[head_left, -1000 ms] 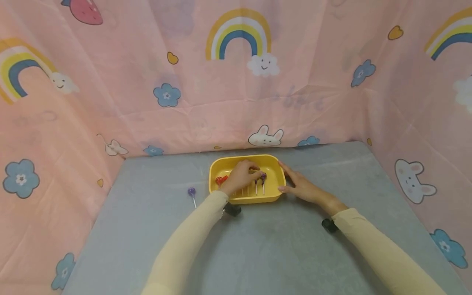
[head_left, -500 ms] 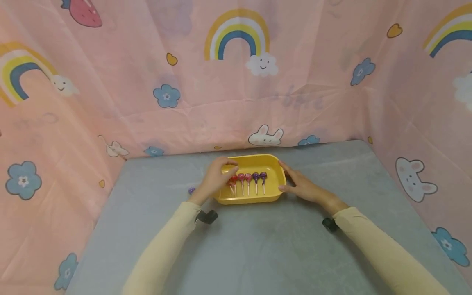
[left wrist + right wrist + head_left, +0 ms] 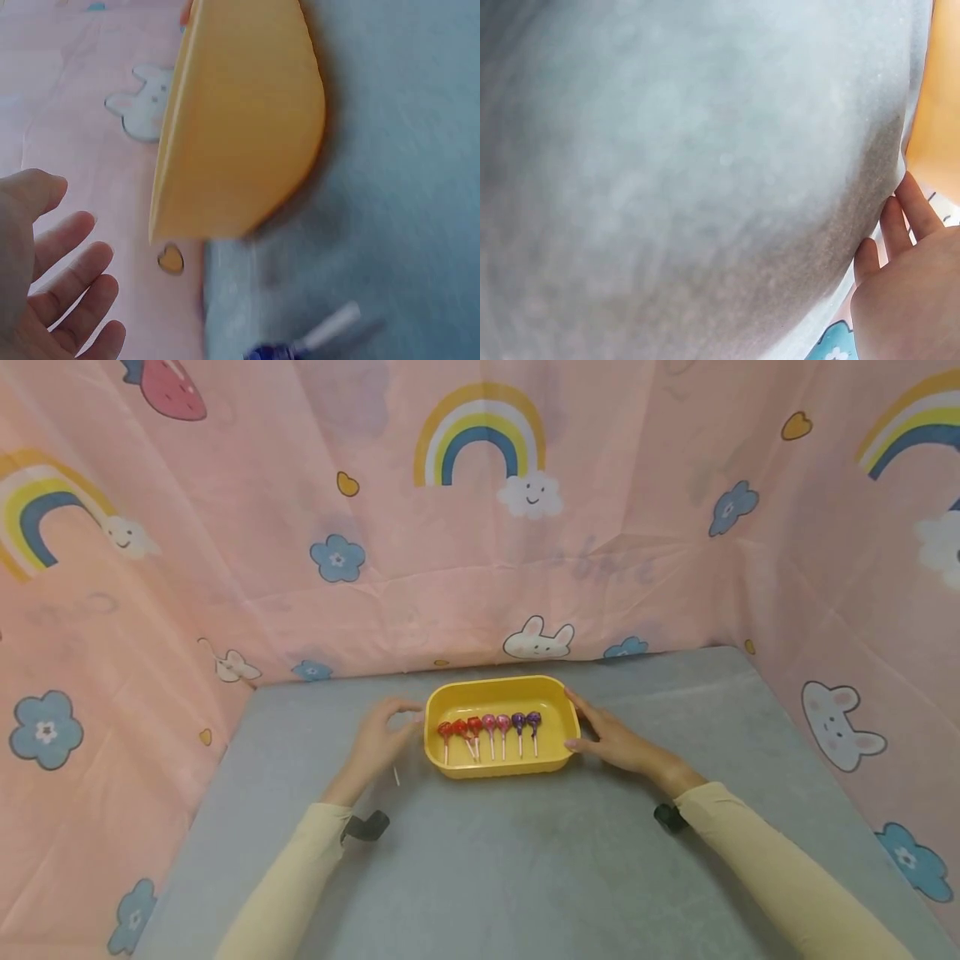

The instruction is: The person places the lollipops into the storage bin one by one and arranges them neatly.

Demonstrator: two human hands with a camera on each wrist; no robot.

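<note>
A yellow plastic basket (image 3: 502, 770) holds a row of wrapped lollipops: three red (image 3: 475, 725), two pink (image 3: 503, 722) and two purple (image 3: 533, 719), sticks toward the person. My left hand (image 3: 375, 743) hovers just left of the basket, fingers loosely bent and nothing between them. Beneath it lies another lollipop, its white stick (image 3: 397, 777) showing while the hand covers its head; the left wrist view shows the purple head (image 3: 274, 352) at the bottom edge. My right hand (image 3: 618, 742) rests against the basket's right end, fingers and thumb spread along the rim.
The grey cloth-covered table (image 3: 510, 860) reaches back to a pink printed curtain (image 3: 450, 585), which also hangs on both sides. Black wrist cameras are strapped at both wrists, the left one (image 3: 367, 825) low over the table.
My left hand has come out of the basket and moved left to above the loose lollipop, uncovering the whole row. My right hand has stayed at the basket's right end.
</note>
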